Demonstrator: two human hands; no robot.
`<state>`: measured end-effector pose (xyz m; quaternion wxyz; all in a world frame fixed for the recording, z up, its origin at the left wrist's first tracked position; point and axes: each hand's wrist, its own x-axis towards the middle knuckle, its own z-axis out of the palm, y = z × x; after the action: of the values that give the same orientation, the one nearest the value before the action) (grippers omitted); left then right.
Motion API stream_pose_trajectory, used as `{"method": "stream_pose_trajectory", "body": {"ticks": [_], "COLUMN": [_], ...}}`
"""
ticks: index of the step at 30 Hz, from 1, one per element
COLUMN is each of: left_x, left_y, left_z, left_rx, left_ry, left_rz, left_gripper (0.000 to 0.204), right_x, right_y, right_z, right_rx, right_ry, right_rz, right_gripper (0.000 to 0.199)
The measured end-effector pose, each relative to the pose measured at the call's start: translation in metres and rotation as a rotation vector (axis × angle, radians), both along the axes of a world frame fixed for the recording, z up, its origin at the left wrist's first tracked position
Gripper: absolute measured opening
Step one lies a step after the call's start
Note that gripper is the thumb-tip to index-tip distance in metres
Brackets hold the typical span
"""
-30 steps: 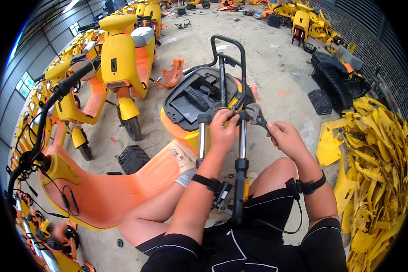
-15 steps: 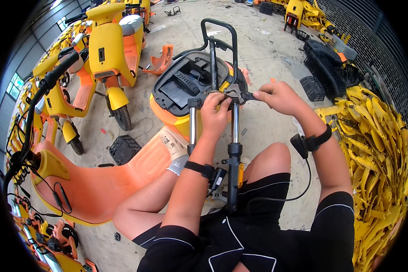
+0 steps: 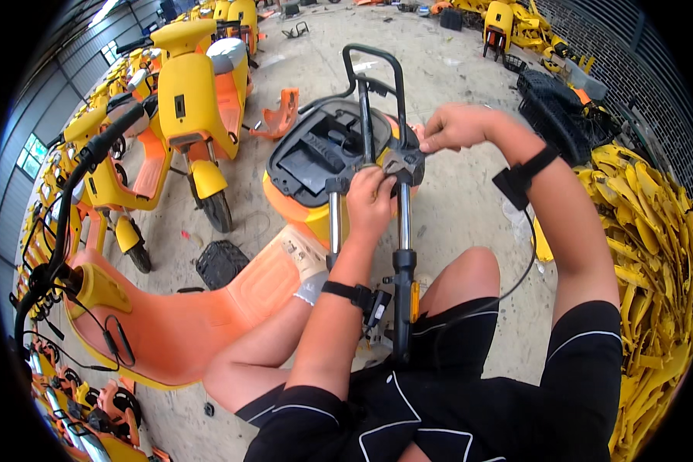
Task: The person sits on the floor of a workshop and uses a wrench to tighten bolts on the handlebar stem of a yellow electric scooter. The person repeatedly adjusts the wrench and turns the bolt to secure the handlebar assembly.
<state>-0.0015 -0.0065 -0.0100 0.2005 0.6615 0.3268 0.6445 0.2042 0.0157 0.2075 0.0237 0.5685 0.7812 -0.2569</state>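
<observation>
A front fork (image 3: pixel 405 219) with two chrome tubes and black lower legs stands between my knees, its looped black bar at the far end. My left hand (image 3: pixel 369 202) is closed at the fork's crossbar, fingers curled beside the jaw end of a wrench. That wrench (image 3: pixel 413 160) sits across the right side of the crossbar. My right hand (image 3: pixel 456 128) pinches the wrench's outer end, with the wrist bent and raised. The nut or bolt in the jaws is hidden.
Behind the fork lies a scooter body with a black storage tub (image 3: pixel 304 154) and an orange footboard (image 3: pixel 200 323). Yellow scooters (image 3: pixel 185 92) stand at left. A heap of yellow panels (image 3: pixel 647 254) rises at right, near black baskets (image 3: pixel 550 115).
My right hand has moved farther away and the wrench's outer end has swung with it. My left hand stays at the crossbar. The whole view has shifted slightly.
</observation>
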Motion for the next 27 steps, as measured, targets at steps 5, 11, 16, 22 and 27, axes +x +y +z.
{"method": "stream_pose_trajectory", "body": {"ticks": [5, 11, 16, 22, 27], "left_x": [0.001, -0.001, -0.001, 0.001, -0.001], "left_y": [-0.001, -0.005, -0.005, -0.008, -0.007], "left_z": [-0.001, 0.003, 0.0, 0.004, 0.003], "left_rx": [0.034, -0.023, -0.04, -0.122, -0.125], "left_ry": [0.025, 0.06, 0.047, 0.002, -0.017], "left_rz": [-0.009, 0.019, 0.012, -0.04, -0.051], "left_gripper": [0.017, 0.017, 0.019, 0.019, 0.017], "right_x": [0.006, -0.009, -0.031, -0.021, -0.005], "right_y": [0.029, 0.053, 0.053, 0.038, 0.0], "right_z": [-0.013, -0.014, -0.008, -0.016, -0.029], "right_rx": [-0.09, 0.004, 0.065, 0.108, 0.173], "right_ry": [-0.008, -0.112, -0.208, -0.178, -0.18], "right_rz": [0.132, 0.295, 0.301, 0.255, 0.237], "right_gripper": [0.031, 0.029, 0.032, 0.035, 0.037]}}
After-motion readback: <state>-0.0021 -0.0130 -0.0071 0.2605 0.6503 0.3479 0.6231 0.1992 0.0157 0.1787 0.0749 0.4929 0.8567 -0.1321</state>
